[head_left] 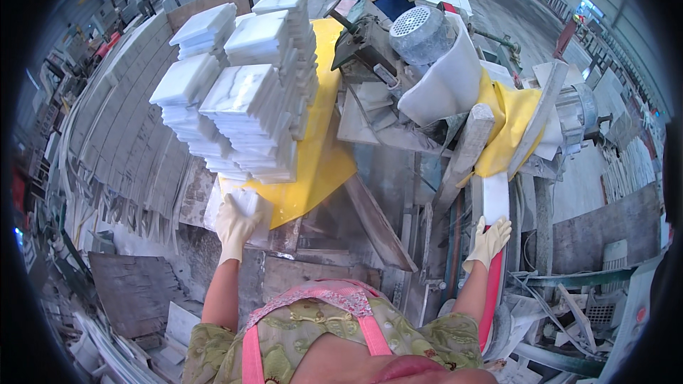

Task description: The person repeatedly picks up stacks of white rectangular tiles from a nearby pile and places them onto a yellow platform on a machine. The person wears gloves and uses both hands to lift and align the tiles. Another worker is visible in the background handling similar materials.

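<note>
Left hand on a white tile near the stacks, grip unclear. Right hand, fingers extended, at a white strip's near end, probably keeping it lined up with the yellow flap.

The left arm reaches forward; the gloved left hand is at its end, fingers pointing ahead, though how tightly they bend is hard to see; the right arm reaches forward too; the gloved right hand has stretched-out fingers leaning right; both hands are well apart.
</note>
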`<state>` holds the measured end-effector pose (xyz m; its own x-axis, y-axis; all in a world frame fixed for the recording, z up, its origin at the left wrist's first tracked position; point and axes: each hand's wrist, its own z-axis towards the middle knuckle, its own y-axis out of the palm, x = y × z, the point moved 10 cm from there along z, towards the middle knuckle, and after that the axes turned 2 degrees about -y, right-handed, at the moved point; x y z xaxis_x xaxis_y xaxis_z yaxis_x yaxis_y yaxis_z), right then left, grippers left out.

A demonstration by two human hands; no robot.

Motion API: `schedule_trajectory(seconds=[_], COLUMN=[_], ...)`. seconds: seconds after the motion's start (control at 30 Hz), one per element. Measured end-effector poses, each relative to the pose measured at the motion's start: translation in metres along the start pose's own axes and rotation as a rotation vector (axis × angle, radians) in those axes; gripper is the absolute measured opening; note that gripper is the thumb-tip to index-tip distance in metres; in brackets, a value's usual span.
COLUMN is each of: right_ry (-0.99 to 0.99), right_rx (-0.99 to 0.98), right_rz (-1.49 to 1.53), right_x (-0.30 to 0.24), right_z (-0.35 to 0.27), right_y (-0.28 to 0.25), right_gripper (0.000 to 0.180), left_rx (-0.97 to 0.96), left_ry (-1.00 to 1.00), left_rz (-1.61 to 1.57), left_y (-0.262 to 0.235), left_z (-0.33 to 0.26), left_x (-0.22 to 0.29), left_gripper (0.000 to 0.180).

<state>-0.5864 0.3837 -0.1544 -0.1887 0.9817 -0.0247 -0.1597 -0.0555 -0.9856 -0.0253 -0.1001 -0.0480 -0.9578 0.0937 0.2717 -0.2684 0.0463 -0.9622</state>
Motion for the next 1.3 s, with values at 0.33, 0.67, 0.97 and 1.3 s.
schedule_trajectory(seconds=[0.33,0.67,0.97,1.3], right_ry=[-0.06,-0.177,-0.247,-0.174], right_rx=[0.019,0.12,0.182,0.05], right_rz=[0.003,0.098,0.169,0.226], right_x=[-0.021,-0.022,-0.023,-0.041], right_z=[-0.008,-0.02,-0.022,0.07], right_y=[-0.028,-0.007,-0.053,-0.036], right_gripper=[0.072,0.052,0.044,0.085], left_rx=[-0.062,-0.068,-0.058,-0.012], left_ry=[-0.036,0.006,-0.038,-0.026], left_rz=[0.023,0.175,-0.003,0.008], left_y=[0.0,0.013,0.012,0.006], left_z=[-0.002,0.011,0.014,0.008], left_x=[0.001,-0.006,-0.011,-0.012], left_gripper=[0.091,0.096,0.097,0.105])
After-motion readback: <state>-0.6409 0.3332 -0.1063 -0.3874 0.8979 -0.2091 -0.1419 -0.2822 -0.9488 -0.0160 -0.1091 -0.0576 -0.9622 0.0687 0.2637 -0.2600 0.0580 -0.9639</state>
